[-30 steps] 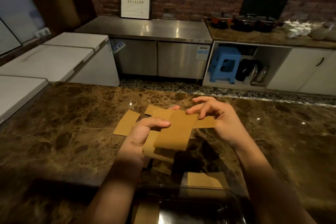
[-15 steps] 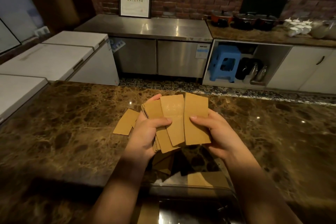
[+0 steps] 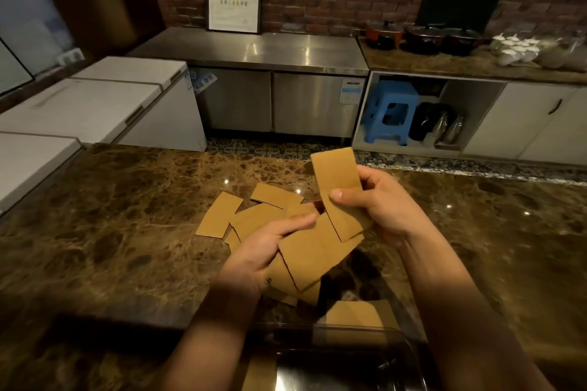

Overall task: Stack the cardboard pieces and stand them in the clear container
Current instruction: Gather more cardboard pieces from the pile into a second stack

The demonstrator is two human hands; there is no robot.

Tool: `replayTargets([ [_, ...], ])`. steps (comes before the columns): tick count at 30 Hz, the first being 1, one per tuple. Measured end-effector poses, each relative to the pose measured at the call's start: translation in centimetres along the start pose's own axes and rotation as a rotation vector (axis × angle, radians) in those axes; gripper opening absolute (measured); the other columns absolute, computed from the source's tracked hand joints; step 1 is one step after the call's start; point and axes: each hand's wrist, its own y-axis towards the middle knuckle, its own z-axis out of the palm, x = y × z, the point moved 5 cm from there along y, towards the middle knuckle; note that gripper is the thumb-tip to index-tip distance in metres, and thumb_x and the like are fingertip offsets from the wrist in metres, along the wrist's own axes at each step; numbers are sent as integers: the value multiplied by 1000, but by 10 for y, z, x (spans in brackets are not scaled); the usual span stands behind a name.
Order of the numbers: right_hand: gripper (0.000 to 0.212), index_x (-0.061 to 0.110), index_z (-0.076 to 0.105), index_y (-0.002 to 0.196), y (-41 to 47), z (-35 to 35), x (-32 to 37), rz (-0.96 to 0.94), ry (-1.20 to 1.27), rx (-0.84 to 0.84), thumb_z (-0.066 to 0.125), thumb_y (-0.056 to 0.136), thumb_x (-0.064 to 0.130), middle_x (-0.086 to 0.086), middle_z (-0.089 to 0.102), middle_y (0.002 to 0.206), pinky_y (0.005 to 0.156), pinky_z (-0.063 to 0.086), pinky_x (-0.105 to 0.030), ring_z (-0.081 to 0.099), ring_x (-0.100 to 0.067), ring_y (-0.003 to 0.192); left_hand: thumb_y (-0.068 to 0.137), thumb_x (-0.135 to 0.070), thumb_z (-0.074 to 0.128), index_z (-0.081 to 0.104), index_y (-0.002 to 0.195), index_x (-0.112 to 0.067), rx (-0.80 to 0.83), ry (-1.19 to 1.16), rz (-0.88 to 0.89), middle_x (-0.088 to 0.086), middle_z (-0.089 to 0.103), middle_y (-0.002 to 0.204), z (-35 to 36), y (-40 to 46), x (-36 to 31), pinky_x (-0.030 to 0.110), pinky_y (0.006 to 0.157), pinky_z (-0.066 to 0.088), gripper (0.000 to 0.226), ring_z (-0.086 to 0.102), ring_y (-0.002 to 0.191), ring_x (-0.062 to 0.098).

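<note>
The right hand (image 3: pixel 384 203) has just pulled one cardboard piece (image 3: pixel 340 190) up out of the messy fan that the left hand (image 3: pixel 266 247) grips over the bench (image 3: pixel 111 216) — so the pile is not neat yet, and the clear container (image 3: pixel 349 355) waits below.

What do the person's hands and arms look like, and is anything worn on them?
Both forearms are bare up to the picture's edge: no sleeves, gloves, watch or rings show. The left hand has a small dark mark near its wrist; the right hand has short nails.
</note>
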Motion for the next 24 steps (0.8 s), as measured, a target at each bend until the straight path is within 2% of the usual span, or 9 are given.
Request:
replayTargets([
  [2, 28, 11, 69, 111, -1, 4, -3, 6, 161, -85, 70, 86, 0, -12, 78, 96, 68, 62, -39, 76, -30, 83, 62, -15, 81, 78, 105, -7, 4, -10, -7, 13, 77, 100, 1, 2, 3, 36, 72, 62, 44, 75, 85, 26],
  [4, 26, 11, 68, 111, -2, 10, -8, 11, 237, -166, 68, 88, 0, -9, 78, 90, 63, 62, -37, 76, -28, 79, 59, -9, 75, 75, 106, 0, 13, 24, -92, 18, 73, 105, 3, 5, 10, 39, 76, 60, 49, 72, 87, 30],
  [7, 14, 14, 71, 106, -3, 14, -14, 37, 313, -244, 63, 94, 12, -8, 77, 92, 84, 60, -52, 72, -36, 96, 64, -5, 61, 64, 125, 6, 119, -35, -181, 28, 70, 117, 14, 4, 16, 44, 82, 60, 62, 71, 101, 38],
  [9, 18, 13, 72, 106, -5, 12, -16, 81, 432, -289, 57, 98, 17, -10, 77, 93, 83, 60, -48, 73, -31, 94, 74, 1, 50, 56, 139, -9, 176, -203, -131, 36, 63, 123, 16, 3, 11, 55, 84, 58, 66, 67, 106, 49],
  [11, 19, 16, 72, 107, -7, 8, -17, 103, 419, -320, 56, 98, 17, -8, 78, 94, 72, 60, -38, 76, -21, 85, 77, 1, 46, 62, 134, -22, 185, -264, -38, 34, 66, 113, 11, 4, 4, 55, 77, 59, 63, 68, 93, 48],
  [14, 18, 16, 69, 110, -12, 6, -20, 142, 390, -306, 61, 95, 10, -8, 78, 95, 63, 60, -37, 77, -22, 81, 82, -9, 56, 64, 125, -23, 91, -267, 92, 23, 69, 90, 2, 1, -8, 40, 60, 56, 46, 65, 70, 32],
  [16, 20, 12, 66, 112, -16, 12, -21, 160, 380, -228, 65, 93, 8, -7, 79, 89, 61, 62, -37, 77, -22, 81, 91, -32, 62, 69, 114, -26, -8, -239, 173, 16, 73, 89, -3, -1, -12, 36, 55, 58, 24, 70, 68, 29],
  [19, 22, 12, 67, 113, -22, 23, -19, 128, 234, -115, 69, 91, 11, -5, 80, 94, 67, 62, -33, 77, -21, 88, 91, -55, 55, 74, 107, -33, -125, -142, 270, 10, 78, 99, -10, -2, -16, 37, 57, 60, 34, 76, 81, 26],
  [24, 23, 17, 72, 114, -22, 22, -11, 65, 82, -67, 67, 93, 11, -2, 80, 98, 66, 60, -22, 77, -16, 87, 90, -60, 57, 67, 126, -20, -146, -139, 204, 14, 78, 97, -11, -2, -12, 35, 56, 60, 54, 77, 78, 26],
])
